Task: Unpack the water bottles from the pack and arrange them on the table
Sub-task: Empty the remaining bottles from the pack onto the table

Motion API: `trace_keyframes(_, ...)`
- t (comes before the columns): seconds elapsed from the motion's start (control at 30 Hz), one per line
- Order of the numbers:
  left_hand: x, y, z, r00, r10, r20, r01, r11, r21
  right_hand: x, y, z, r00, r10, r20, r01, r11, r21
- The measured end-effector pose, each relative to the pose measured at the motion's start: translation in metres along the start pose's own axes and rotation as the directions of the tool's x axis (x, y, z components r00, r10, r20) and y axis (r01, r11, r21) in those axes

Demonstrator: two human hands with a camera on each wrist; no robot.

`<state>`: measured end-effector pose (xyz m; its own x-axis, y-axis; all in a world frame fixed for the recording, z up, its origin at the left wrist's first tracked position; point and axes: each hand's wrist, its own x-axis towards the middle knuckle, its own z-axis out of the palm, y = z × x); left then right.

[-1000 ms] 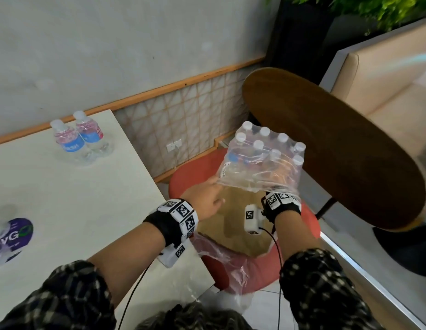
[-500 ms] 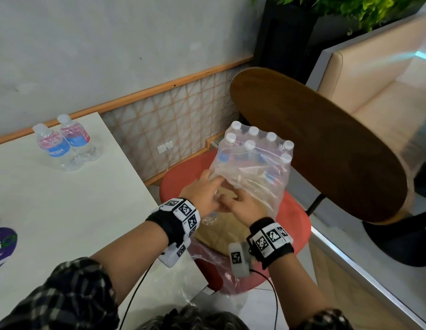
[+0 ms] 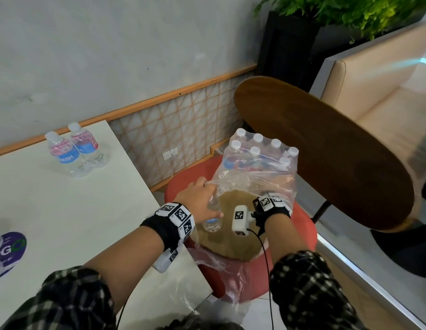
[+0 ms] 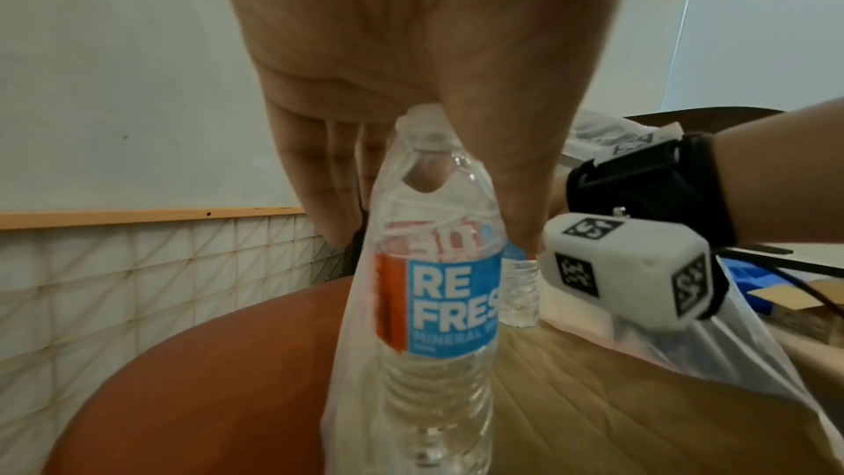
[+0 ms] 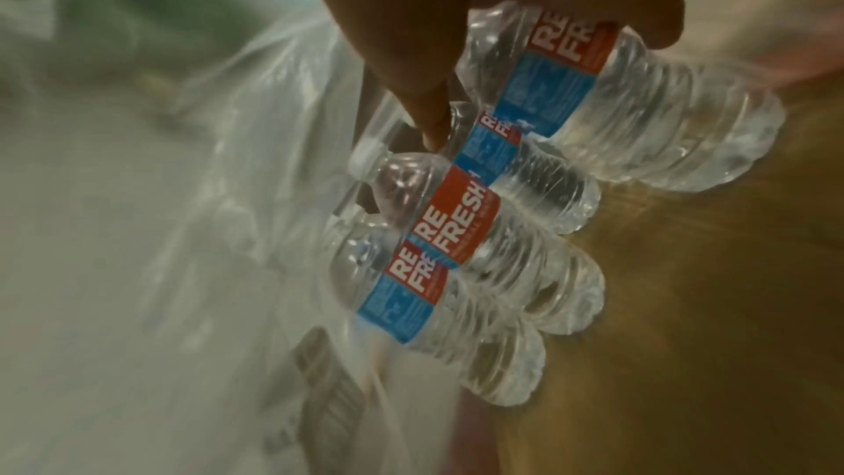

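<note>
The pack (image 3: 257,167) of water bottles in clear shrink wrap stands on the wooden seat of a red stool (image 3: 183,184), its near end torn open. My left hand (image 3: 197,196) (image 4: 429,233) grips the top of one bottle (image 3: 212,220) (image 4: 438,320) at the pack's near left corner, loose film draped round it. My right hand (image 5: 539,60) reaches inside the wrap and curls round a bottle in the pack (image 5: 639,111), beside several others. In the head view only its wristband (image 3: 271,203) shows. Two bottles (image 3: 64,156) (image 3: 84,144) stand upright on the white table (image 3: 64,222).
A dark round wooden tabletop (image 3: 326,158) overhangs just right of the pack. Torn clear wrap (image 3: 221,265) hangs off the stool's near side. A purple sticker (image 3: 9,248) lies at the table's left edge. A beige sofa (image 3: 385,91) and a planter (image 3: 285,48) stand behind.
My right hand has gone from the pack's near opening to inside the wrap. My left hand now holds a bottle drawn out at the near left corner.
</note>
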<state>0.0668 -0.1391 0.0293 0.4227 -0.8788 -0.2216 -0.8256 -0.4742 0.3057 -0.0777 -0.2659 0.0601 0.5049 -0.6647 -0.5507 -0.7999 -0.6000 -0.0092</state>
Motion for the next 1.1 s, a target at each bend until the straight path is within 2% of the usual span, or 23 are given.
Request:
trace_keyframes(0.1,-0.009,-0.004,-0.001,0.998,0.011,-0.055,-0.008,0.999,0.050,0.013,0.006,0.001,0.999,0.007,-0.035,-0.007,1.000,-0.018)
trace_keyframes(0.2,-0.015,-0.002,0.001,0.999,0.020,-0.047,-0.018,0.999,0.042,0.017,0.009,0.001,0.998,0.056,0.022,-0.055,0.998,-0.017)
trace_keyframes(0.33,-0.016,-0.001,0.001,1.000,-0.019,0.014,0.019,0.999,0.031,0.006,0.004,0.015,0.999,0.019,0.050,-0.011,0.989,-0.149)
trace_keyframes(0.4,-0.016,-0.003,-0.002,0.999,-0.034,0.022,0.033,0.998,0.043,-0.003,0.000,0.032,0.999,-0.042,0.026,0.046,0.984,-0.171)
trace_keyframes(0.47,-0.016,-0.010,-0.005,0.998,-0.061,0.001,0.061,0.997,0.037,-0.001,-0.009,0.047,0.994,-0.079,-0.071,0.084,0.993,0.083)
trace_keyframes(0.5,-0.016,-0.014,-0.007,0.997,-0.074,-0.003,0.074,0.997,0.038,-0.005,-0.019,0.046,0.997,-0.051,-0.050,0.064,0.947,0.314)
trace_keyframes(0.53,-0.017,-0.019,-0.009,0.996,-0.087,-0.001,0.086,0.995,0.046,-0.007,-0.029,0.044,0.998,-0.060,0.016,0.043,0.856,0.515)
trace_keyframes(0.6,-0.021,-0.028,-0.016,0.995,-0.099,-0.001,0.099,0.993,0.066,-0.010,-0.044,0.044,0.992,-0.093,0.085,-0.002,0.660,0.752)
trace_keyframes(0.63,-0.024,-0.033,-0.020,0.995,-0.095,0.000,0.095,0.993,0.069,-0.012,-0.048,0.045,0.992,-0.096,0.077,-0.002,0.608,0.794)
trace_keyframes(0.7,-0.033,-0.038,-0.029,0.998,-0.064,0.009,0.063,0.994,0.084,-0.015,-0.051,0.051,0.994,-0.105,0.008,0.055,0.580,0.813)
trace_keyframes(0.77,-0.044,-0.045,-0.040,0.999,-0.051,0.019,0.049,0.996,0.074,-0.020,-0.054,0.056,0.977,-0.176,-0.121,0.200,0.549,0.811)
trace_keyframes(0.83,-0.059,-0.055,-0.050,0.997,-0.078,0.020,0.078,0.997,-0.024,-0.021,-0.054,0.055,0.933,-0.262,-0.248,0.346,0.462,0.817)
trace_keyframes(0.9,-0.069,-0.066,-0.058,0.994,-0.104,-0.016,0.102,0.988,-0.113,-0.024,-0.051,0.048,0.870,-0.350,-0.348,0.479,0.429,0.766)
trace_keyframes(0.93,-0.084,-0.079,-0.061,0.987,-0.156,-0.038,0.149,0.977,-0.151,-0.024,-0.062,0.049,0.833,-0.426,-0.353,0.529,0.427,0.733)
trace_keyframes(1.0,-0.091,-0.086,-0.070,0.981,-0.179,-0.076,0.167,0.976,-0.137,-0.025,-0.062,0.044,0.813,-0.469,-0.347,0.551,0.425,0.718)
trace_keyframes(1.1,-0.102,-0.100,-0.086,0.970,-0.226,-0.087,0.220,0.973,-0.069,-0.032,-0.080,0.039,0.776,-0.553,-0.303,0.534,0.322,0.781)
